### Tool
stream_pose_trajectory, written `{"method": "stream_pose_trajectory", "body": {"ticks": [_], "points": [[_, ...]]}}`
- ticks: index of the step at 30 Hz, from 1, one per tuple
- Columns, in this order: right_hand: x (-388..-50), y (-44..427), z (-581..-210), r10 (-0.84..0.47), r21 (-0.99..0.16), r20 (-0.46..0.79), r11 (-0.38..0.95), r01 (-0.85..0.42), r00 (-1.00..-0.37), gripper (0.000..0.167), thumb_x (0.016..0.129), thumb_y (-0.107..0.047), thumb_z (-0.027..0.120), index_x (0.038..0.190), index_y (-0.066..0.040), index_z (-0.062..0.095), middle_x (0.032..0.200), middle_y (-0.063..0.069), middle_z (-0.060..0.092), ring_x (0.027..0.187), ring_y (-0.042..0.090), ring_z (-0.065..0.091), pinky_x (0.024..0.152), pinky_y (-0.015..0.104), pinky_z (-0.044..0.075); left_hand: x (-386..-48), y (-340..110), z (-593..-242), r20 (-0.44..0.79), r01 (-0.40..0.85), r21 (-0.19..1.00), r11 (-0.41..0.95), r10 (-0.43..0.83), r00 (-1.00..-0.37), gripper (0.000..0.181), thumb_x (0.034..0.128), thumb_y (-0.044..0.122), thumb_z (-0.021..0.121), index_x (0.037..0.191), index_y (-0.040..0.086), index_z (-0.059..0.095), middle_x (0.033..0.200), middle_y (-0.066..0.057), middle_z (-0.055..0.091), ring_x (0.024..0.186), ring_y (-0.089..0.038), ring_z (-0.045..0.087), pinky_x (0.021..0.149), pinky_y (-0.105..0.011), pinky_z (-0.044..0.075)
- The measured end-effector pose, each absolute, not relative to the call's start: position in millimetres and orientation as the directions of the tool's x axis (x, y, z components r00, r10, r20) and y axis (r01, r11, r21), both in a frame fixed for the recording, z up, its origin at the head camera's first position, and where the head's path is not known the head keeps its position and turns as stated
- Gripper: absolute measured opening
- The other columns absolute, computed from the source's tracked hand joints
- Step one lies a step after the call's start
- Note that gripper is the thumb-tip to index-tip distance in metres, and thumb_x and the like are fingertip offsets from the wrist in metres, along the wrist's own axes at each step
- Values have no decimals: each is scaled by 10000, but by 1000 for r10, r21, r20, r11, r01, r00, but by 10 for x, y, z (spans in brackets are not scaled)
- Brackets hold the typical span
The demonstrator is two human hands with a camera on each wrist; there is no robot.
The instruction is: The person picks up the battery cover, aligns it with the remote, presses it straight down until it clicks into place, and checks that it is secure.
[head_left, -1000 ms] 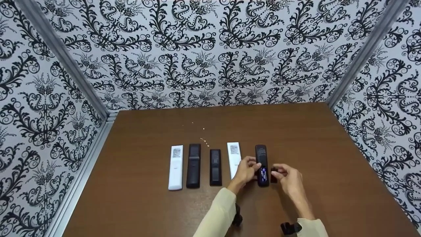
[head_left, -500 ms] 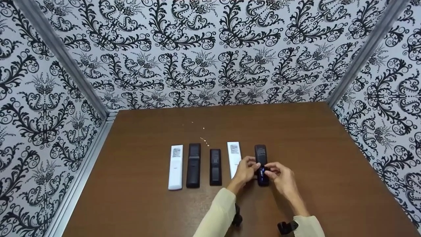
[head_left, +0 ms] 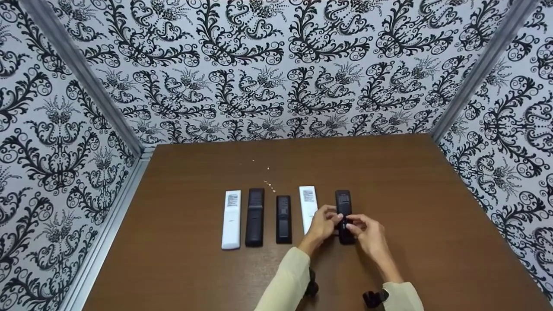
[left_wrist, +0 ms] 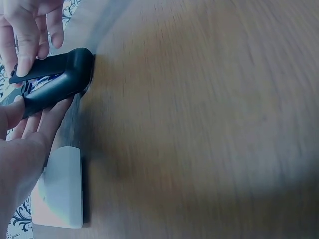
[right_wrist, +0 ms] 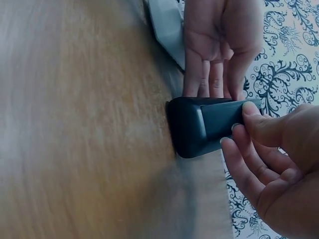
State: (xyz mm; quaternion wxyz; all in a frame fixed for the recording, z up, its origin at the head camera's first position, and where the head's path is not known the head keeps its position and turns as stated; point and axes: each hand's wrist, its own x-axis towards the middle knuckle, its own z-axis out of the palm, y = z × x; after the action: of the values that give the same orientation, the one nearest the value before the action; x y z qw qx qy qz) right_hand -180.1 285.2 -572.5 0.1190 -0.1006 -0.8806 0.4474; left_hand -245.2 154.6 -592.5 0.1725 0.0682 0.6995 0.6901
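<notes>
A black remote control lies back side up in the head view. My left hand grips it from the left, thumb on its near edge. With thumb and fingers my right hand pinches the black battery cover over the lower half of the remote. In the left wrist view, the cover's lower end meets the remote while its other end stands slightly raised. Through that gap a bit of the batteries shows blue and white. The left fingers under the remote are partly hidden.
Left of the hands lie a white remote, partly behind the left hand, a short black remote, a long black remote and another white remote. Patterned walls enclose the brown table. Small white specks mark its surface.
My right hand has moved left from beside the remote, bringing the battery cover over the compartment. The batteries, plainly visible before, are now mostly covered. The left hand stays in place.
</notes>
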Motion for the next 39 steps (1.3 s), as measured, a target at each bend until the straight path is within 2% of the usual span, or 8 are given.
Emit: {"method": "stream_pose_trajectory", "body": {"ticks": [6, 12, 15, 19, 22, 25, 29, 39], "points": [[-1820, 2860, -5780, 302, -781, 188, 623, 44, -935, 203, 858, -56, 768, 1060, -70, 777, 1011, 118, 681, 865, 212, 674, 703, 157, 505, -2453, 1544, -5930, -169, -166, 985, 40, 336, -927, 211, 982, 56, 601, 1191, 26, 596, 962, -75, 729, 821, -124, 667, 663, -331, 615], [-1853, 2880, -5828, 294, -749, 284, 662, -20, -913, 229, 792, -36, 813, 1019, -63, 796, 1106, 146, 664, 846, 240, 667, 724, 218, 537, -2449, 1532, -5926, -175, -170, 984, 43, 345, -922, 221, 990, 71, 597, 1206, 26, 592, 1003, -92, 729, 842, -128, 658, 667, -336, 613], [-1859, 2873, -5847, 301, -745, 307, 666, -32, -903, 249, 772, -20, 824, 1016, -58, 792, 1095, 149, 675, 839, 245, 675, 721, 220, 544, -2450, 1534, -5926, -184, -182, 983, 38, 343, -921, 223, 989, 73, 598, 1207, 27, 589, 997, -95, 722, 831, -132, 651, 668, -345, 614], [-1857, 2868, -5860, 325, -766, 267, 643, 5, -907, 338, 776, -38, 828, 1106, -47, 752, 1058, 145, 691, 842, 241, 681, 704, 198, 516, -2456, 1529, -5926, -179, -181, 983, 25, 342, -923, 228, 987, 62, 598, 1209, 17, 585, 980, -93, 720, 819, -121, 635, 675, -350, 616], [-1860, 2876, -5860, 346, -796, 192, 602, 61, -918, 434, 797, -56, 817, 1213, -26, 701, 1085, 168, 713, 891, 283, 716, 709, 180, 505, -2460, 1525, -5922, -172, -175, 984, 22, 342, -924, 227, 987, 59, 597, 1209, 15, 586, 978, -92, 726, 814, -112, 630, 681, -350, 616], [-1865, 2888, -5851, 356, -827, 100, 550, 121, -929, 460, 835, -66, 791, 1271, 5, 663, 1131, 209, 729, 960, 327, 730, 707, 147, 497, -2461, 1526, -5921, -175, -181, 983, 16, 348, -921, 224, 988, 47, 589, 1210, 12, 586, 987, -98, 727, 817, -118, 632, 683, -359, 617], [-1874, 2896, -5840, 360, -843, 23, 508, 175, -933, 431, 871, -77, 765, 1274, 27, 656, 1137, 235, 727, 968, 310, 734, 670, 120, 484, -2460, 1528, -5921, -184, -192, 981, 12, 353, -917, 236, 991, 29, 575, 1225, 8, 587, 1015, -113, 722, 835, -132, 632, 691, -367, 616], [-1895, 2890, -5865, 382, -871, -1, 454, 189, -924, 412, 864, -62, 770, 1254, 21, 669, 1127, 244, 726, 821, 158, 711, 606, 171, 518, -2447, 1524, -5893, -203, -206, 978, 29, 338, -919, 246, 990, 17, 570, 1233, 18, 607, 1039, -122, 726, 866, -147, 655, 705, -363, 618]]}}
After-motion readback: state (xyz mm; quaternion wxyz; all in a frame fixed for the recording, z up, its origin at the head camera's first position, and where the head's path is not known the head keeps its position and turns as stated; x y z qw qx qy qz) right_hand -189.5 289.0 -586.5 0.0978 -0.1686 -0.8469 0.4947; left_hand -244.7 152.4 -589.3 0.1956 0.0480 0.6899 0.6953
